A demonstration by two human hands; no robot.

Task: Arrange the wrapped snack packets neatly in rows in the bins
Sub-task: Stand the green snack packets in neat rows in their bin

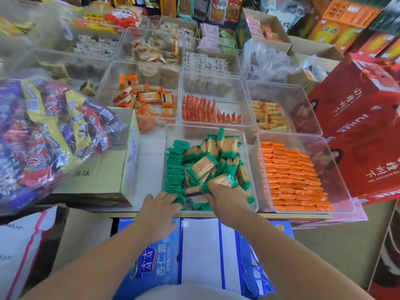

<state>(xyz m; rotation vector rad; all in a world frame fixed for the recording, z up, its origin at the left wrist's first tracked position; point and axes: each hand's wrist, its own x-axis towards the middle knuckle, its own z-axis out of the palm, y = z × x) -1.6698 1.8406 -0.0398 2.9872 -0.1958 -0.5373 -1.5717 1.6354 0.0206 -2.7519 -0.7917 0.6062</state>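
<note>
Over bin (246, 148) rim, left hand (159, 204) flat, right hand (225, 198) among green packets (203, 165)

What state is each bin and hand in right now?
Green-wrapped packets in near clear plastic bin: left row stacked, rest heaped loose.
Orange-wrapped packets in right clear plastic bin: neat rows.
Left hand: fingers straight, resting on green packets.
Right hand: fingers buried in heap, grip unclear.

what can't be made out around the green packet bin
Head view:
right hand: fingertips buried in green packets, grip unclear
clear bin: floor covered by the packets
far packets: blurred, print unreadable
sweets bag: cut off by left edge
</note>
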